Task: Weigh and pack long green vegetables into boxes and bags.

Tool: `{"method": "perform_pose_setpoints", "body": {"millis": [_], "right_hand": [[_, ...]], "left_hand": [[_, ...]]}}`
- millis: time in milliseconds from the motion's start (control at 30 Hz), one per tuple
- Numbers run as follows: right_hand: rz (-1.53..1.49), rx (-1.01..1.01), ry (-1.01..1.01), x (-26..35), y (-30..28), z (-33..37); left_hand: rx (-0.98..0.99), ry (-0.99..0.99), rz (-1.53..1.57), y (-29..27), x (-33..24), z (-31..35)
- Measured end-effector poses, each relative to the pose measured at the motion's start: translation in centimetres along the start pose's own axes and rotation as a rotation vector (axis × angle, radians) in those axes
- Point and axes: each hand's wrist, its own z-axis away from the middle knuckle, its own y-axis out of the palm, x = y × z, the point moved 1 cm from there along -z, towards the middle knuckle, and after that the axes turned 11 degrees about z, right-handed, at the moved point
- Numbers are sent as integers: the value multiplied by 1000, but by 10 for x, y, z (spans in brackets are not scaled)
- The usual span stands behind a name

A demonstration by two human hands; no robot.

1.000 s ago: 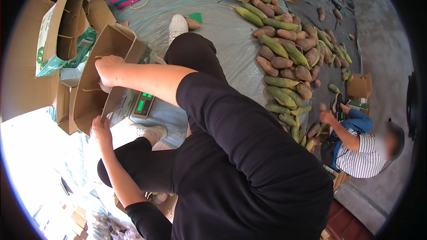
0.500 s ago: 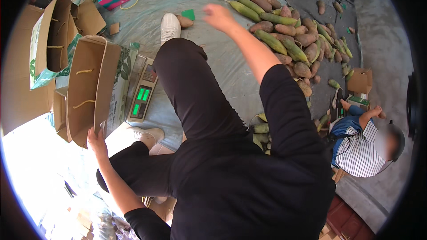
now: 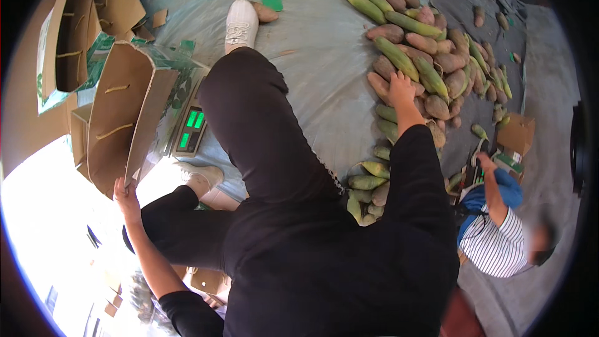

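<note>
My left hand [image 3: 128, 201] is closed on the near lower corner of a tall open cardboard box [image 3: 118, 97] with two yellow cord handles inside its wall. The box sits tilted on a scale [image 3: 189, 132] with lit green displays. Over on the right, my right hand [image 3: 404, 92] reaches onto a pile of root vegetables, fingers apart and touching it beside a long green radish [image 3: 397, 58]. Brownish-red roots [image 3: 435, 107] lie around the fingers. What is directly under the palm is hidden.
A second open box [image 3: 70, 43] stands at far left. One loose root [image 3: 267, 13] lies by my white shoe [image 3: 241, 23], with a green card [image 3: 272, 2] next to it. More radishes [image 3: 367, 182] lie by my right side. A seated person [image 3: 502, 231] in stripes is at right.
My right hand has moved right and nearer, from above the sheet onto the vegetable pile. My left hand stays on the box edge. The person at right has shifted an arm.
</note>
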Motion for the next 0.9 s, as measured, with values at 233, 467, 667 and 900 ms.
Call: {"method": "perform_pose_setpoints", "body": {"millis": [233, 467, 667, 900], "right_hand": [[199, -26, -69, 3, 21, -9], [276, 58, -70, -8, 29, -16], [62, 74, 21, 25, -18, 4], [-852, -144, -98, 38, -33, -29]], "left_hand": [[-85, -54, -67, -6, 24, 6], [-66, -104, -47, -6, 21, 0], [-235, -54, 32, -9, 46, 6], [-124, -51, -55, -4, -13, -8]]}}
